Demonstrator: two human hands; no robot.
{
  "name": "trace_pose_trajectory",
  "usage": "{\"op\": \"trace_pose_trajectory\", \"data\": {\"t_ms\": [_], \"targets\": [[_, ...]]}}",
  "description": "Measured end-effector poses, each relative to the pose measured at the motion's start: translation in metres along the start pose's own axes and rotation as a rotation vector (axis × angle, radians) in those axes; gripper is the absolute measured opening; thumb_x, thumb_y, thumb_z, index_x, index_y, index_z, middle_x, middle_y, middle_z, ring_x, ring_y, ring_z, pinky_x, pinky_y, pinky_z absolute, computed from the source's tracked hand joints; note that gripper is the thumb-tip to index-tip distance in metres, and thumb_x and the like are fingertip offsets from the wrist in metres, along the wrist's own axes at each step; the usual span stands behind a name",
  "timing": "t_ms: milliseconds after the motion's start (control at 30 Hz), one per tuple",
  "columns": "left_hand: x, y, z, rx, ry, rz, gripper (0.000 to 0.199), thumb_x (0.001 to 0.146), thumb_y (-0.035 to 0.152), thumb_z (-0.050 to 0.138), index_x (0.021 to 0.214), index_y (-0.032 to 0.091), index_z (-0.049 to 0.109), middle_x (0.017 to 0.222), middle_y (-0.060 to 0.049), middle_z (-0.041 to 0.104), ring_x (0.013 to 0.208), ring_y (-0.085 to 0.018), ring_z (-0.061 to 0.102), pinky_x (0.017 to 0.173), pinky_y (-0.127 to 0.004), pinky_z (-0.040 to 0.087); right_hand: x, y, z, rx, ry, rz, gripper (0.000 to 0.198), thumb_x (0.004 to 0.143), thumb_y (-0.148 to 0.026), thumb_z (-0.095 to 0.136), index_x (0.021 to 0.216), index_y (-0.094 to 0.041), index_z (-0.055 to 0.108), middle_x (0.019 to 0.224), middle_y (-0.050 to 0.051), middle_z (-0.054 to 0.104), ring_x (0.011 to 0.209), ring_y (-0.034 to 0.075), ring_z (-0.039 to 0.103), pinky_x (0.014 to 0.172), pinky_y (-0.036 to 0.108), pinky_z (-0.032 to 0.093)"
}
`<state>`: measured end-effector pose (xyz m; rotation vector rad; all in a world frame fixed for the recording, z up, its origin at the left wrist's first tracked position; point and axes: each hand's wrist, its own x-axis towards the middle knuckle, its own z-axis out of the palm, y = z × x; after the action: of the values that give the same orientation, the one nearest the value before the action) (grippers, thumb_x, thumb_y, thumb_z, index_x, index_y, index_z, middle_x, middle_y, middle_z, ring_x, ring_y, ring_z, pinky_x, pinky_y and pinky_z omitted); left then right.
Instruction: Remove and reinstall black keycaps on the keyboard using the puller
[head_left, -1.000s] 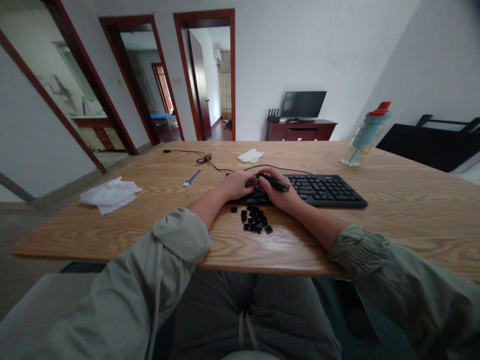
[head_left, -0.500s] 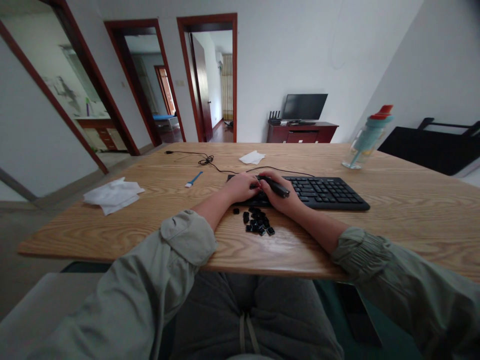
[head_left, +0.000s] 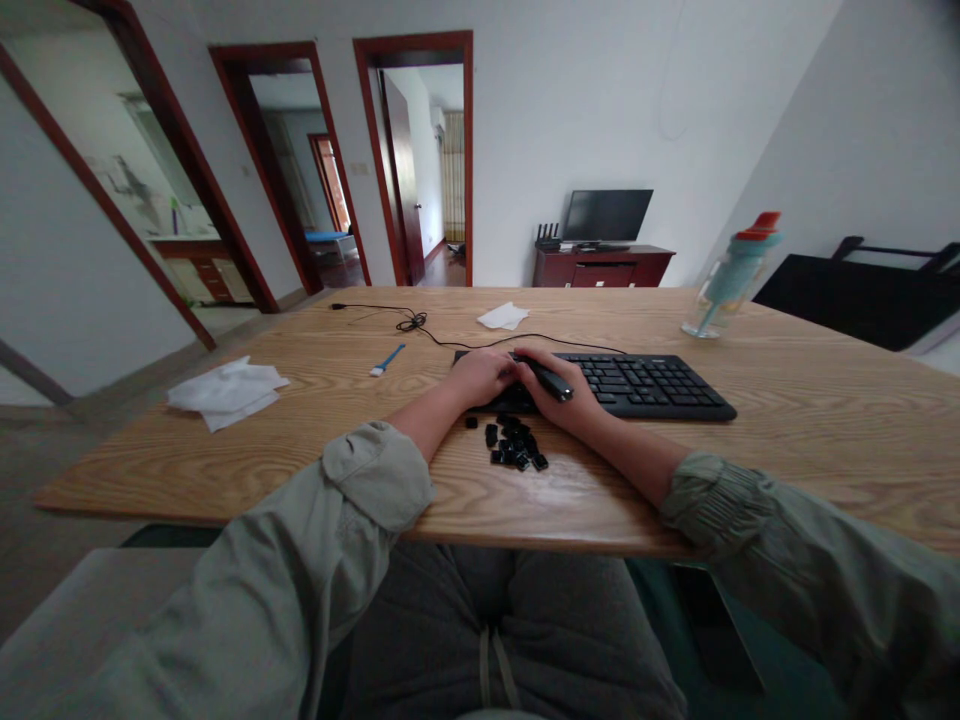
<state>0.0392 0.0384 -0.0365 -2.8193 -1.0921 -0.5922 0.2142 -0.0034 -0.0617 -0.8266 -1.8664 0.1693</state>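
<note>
A black keyboard [head_left: 660,387] lies on the wooden table, its left half largely covered by my hands. My right hand [head_left: 559,375] is closed around a thick black pen-like tool [head_left: 553,383], which slants across the keys; its working tip is hidden by my fingers. Against it, my left hand [head_left: 486,376] rests on the keyboard's left part with its fingers bent and pressed together. What they pinch, if anything, I cannot make out. In front of the keyboard lies a small pile of loose black keycaps [head_left: 517,445], with a single keycap [head_left: 471,423] to its left.
A blue brush with white bristles [head_left: 390,358] lies left of the keyboard. White tissues [head_left: 229,392] are at the table's left, another tissue [head_left: 503,316] behind the keyboard. The keyboard's cable [head_left: 411,321] runs along the back. A clear bottle [head_left: 727,280] stands at the back right.
My right hand and the black tool have shifted very slightly left, and the tool's rear end sits a little lower. My left hand stays in place; the keycap pile looks the same.
</note>
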Motion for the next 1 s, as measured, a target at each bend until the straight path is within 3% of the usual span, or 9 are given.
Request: {"op": "trace_pose_trajectory", "data": {"t_ms": [1000], "targets": [[0.0007, -0.0019, 0.0058, -0.039, 0.044, 0.026, 0.025, 0.092, 0.024, 0.05, 0.095, 0.017, 0.074, 0.101, -0.009, 0.074, 0.097, -0.021, 0.067, 0.091, -0.033, 0.051, -0.0043, -0.003, -0.003, -0.035, -0.002, -0.045, 0.036, 0.093, -0.037, 0.05, 0.122, -0.021, 0.065, 0.116, 0.007, 0.071, 0.104, 0.021, 0.068, 0.095, 0.035, 0.053]]}}
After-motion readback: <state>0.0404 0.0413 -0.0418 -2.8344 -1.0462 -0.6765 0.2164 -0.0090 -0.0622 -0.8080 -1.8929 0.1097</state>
